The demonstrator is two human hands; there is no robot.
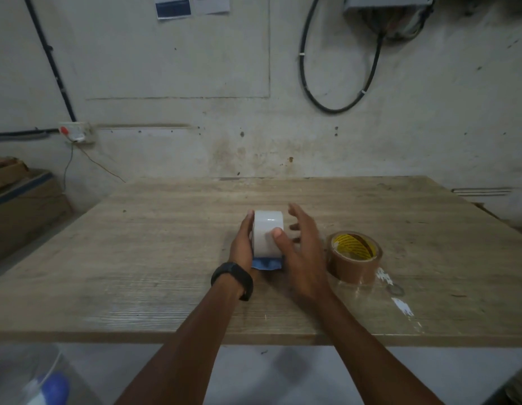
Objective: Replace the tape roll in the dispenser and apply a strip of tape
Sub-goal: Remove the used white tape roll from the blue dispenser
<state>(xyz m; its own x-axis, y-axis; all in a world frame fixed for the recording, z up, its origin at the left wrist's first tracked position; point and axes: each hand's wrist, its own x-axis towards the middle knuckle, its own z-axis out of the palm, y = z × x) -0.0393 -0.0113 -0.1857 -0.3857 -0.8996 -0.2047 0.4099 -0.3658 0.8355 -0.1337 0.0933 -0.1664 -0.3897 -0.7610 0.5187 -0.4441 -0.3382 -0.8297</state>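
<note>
A white tape roll stands on edge in the middle of the wooden table, seated in a blue dispenser of which only the near end shows. My left hand, with a black wristband, grips the roll's left side. My right hand is on the roll's right side, thumb pressed on the white face, fingers spread. A brown tape roll with a yellow core lies flat on the table to the right, apart from my hands.
A clear strip of tape with white scraps lies stuck on the table near the brown roll. Cardboard boxes sit at the left beside the table. The wall stands just behind the table's far edge.
</note>
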